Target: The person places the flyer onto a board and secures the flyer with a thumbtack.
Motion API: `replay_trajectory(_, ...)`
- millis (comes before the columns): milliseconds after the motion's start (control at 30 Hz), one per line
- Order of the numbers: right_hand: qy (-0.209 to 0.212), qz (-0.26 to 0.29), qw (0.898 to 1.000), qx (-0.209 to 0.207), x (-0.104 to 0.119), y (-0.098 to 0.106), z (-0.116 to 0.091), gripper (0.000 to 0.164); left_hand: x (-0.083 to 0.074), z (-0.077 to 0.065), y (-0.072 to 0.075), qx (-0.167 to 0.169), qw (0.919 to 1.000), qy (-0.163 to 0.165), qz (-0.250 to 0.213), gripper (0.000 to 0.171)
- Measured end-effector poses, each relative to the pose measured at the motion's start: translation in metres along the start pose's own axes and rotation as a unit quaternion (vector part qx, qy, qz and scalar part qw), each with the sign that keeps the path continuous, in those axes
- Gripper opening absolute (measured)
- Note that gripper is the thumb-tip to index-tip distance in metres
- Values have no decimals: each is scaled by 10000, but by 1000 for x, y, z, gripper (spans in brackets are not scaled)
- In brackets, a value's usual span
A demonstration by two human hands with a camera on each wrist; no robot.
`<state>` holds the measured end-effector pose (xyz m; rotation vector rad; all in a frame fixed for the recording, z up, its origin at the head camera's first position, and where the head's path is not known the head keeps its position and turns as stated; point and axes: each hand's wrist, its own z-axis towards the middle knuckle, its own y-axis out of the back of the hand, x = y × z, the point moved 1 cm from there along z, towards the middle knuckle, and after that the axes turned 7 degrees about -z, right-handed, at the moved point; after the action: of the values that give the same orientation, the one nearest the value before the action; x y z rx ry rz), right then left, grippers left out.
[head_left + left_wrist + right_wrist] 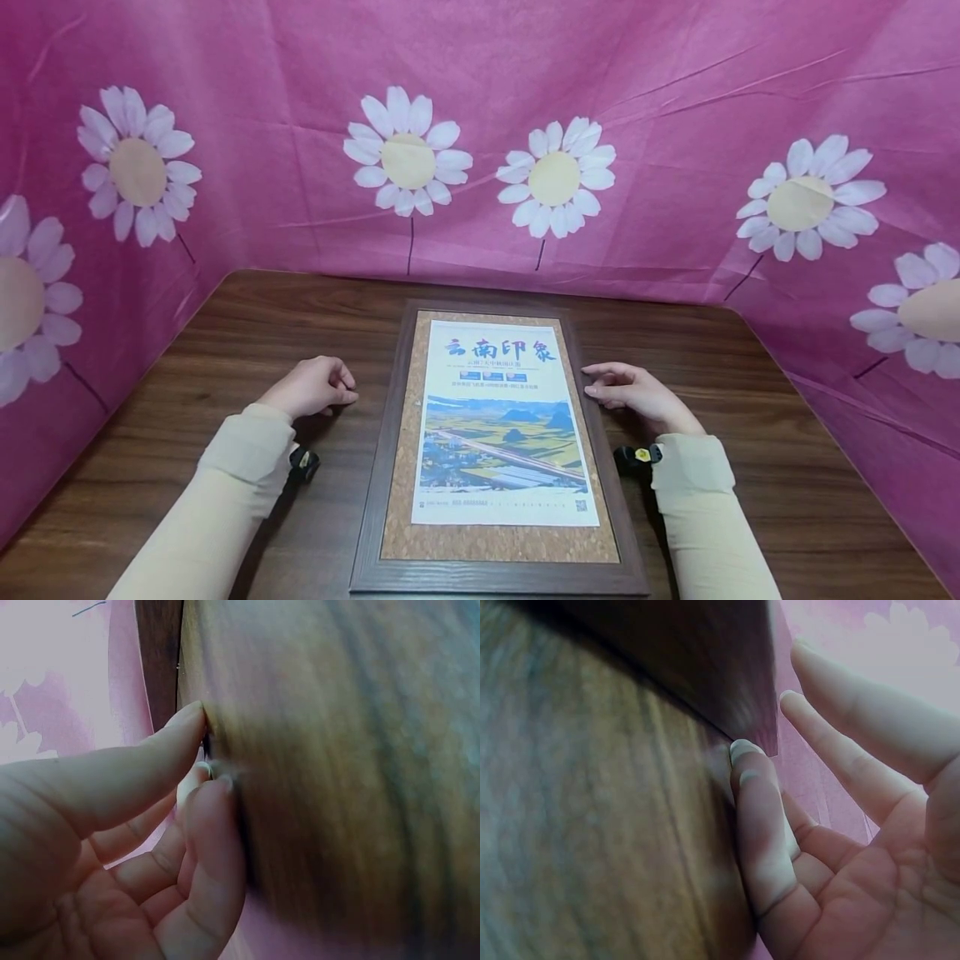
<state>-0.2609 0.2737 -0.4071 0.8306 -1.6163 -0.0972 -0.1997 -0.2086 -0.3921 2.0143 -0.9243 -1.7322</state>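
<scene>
Framed corkboard (498, 546) flat, poster's (506, 425) top toward table's (675, 342) far edge, presumably for reading. Left hand (311, 387) loosely curled, empty; right hand (637, 396) loosely spread at corkboard's side, pinching nothing.

Frame (498, 577) wood-look, grained; backing (495, 543) speckled cork; poster (510, 433) smooth paper; tabletop (315, 312) wood-grained; backdrop (292, 125) creased cloth.

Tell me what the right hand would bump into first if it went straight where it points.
Most likely the picture frame, at its right side: the right hand points there from close by, though whether they already touch is unclear.
</scene>
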Motion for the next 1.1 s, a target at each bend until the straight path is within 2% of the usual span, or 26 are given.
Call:
replay_trajectory(367,-67,-10,10000,-37,-1,0,1,53,-2,-1,2,-43,9996,-29,286,16)
replay_trajectory(700,-21,-64,10000,42,1,0,1,53,-8,1,0,-406,9989,-167,-190,14)
replay_trajectory(933,-69,-66,9999,49,1,0,1,53,-16,4,1,-171,9995,-164,-192,13)
replay_trajectory(1100,-18,-118,9999,22,0,0,0,53,-30,10,5,-63,9990,-364,-251,19)
